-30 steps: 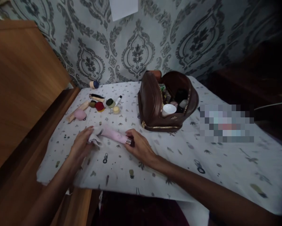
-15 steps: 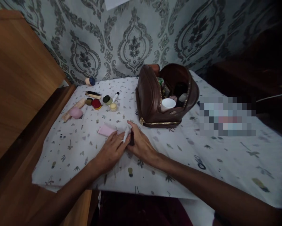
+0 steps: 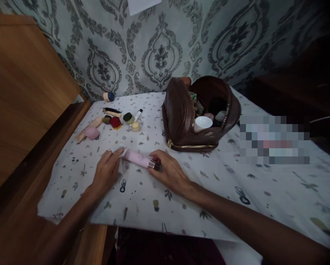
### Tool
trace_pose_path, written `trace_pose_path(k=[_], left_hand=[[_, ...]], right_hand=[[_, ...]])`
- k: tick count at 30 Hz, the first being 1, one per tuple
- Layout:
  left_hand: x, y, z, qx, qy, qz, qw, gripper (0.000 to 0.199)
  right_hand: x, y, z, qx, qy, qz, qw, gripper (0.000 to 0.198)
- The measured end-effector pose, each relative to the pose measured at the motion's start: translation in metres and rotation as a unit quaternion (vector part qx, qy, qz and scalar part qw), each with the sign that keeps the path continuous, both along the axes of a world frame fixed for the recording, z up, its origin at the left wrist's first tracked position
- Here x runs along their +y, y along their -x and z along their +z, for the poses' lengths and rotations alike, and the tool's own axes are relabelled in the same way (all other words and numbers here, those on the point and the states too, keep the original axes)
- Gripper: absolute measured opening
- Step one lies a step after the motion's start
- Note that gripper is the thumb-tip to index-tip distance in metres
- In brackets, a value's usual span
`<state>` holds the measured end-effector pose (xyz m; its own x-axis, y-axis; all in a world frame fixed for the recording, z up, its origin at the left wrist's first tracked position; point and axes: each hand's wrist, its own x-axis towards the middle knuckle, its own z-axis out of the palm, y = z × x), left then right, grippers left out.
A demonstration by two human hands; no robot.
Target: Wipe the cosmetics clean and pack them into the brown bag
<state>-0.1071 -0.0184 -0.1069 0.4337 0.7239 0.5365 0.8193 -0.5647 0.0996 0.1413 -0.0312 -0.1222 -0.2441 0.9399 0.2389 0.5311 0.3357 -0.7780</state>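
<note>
A pink squeeze tube with a shiny metallic band lies level between my hands, just over the patterned cloth. My right hand is closed round its dark cap at the right end. My left hand pinches a thin white wipe against the tube's left end; part of the wipe hangs below the fingers, blurred. Behind my right hand stands a brown makeup bag, unzipped, with a white round container and several darker items inside.
At the left lie a pink sponge, a red jar, a green-lidded jar, a small yellow pot and several slim tubes. A blue-capped item lies farther back. Wooden panel at left; blurred-out item at right.
My left hand has moved left along the tube with the wipe, from beside my right hand to the far end. The tube's body and metallic band now show.
</note>
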Motion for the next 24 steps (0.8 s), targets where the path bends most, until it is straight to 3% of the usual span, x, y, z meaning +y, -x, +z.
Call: trace_pose_path(k=[4, 7, 12, 16, 18, 21, 24], left_hand=[[-0.023, -0.034, -0.003, 0.014, -0.040, -0.118, 0.992, 0.055], [-0.026, -0.048, -0.008, 0.065, -0.070, -0.148, 0.984, 0.057], [0.000, -0.028, -0.009, 0.100, -0.079, -0.061, 0.990, 0.041], [0.019, -0.001, -0.003, 0.071, -0.005, 0.039, 0.997, 0.035], [0.019, 0.004, 0.000, 0.031, 0.016, 0.057, 0.998, 0.035], [0.007, -0.005, 0.003, -0.012, -0.006, 0.012, 1.000, 0.037], [-0.007, -0.029, 0.001, 0.000, -0.053, -0.098, 0.994, 0.043]], right_hand=[[0.000, -0.001, 0.001, 0.025, 0.017, -0.005, 1.000, 0.025], [0.001, -0.001, 0.000, 0.033, 0.017, -0.006, 0.999, 0.020], [0.001, -0.001, 0.000, -0.004, -0.007, -0.004, 1.000, 0.015], [0.001, -0.002, 0.001, -0.029, -0.009, -0.011, 0.999, 0.013], [0.001, -0.002, 0.001, -0.030, -0.004, -0.013, 0.999, 0.012], [0.002, -0.002, 0.001, -0.025, -0.010, -0.008, 1.000, 0.010], [0.003, -0.003, -0.002, -0.015, -0.040, -0.008, 0.999, 0.009]])
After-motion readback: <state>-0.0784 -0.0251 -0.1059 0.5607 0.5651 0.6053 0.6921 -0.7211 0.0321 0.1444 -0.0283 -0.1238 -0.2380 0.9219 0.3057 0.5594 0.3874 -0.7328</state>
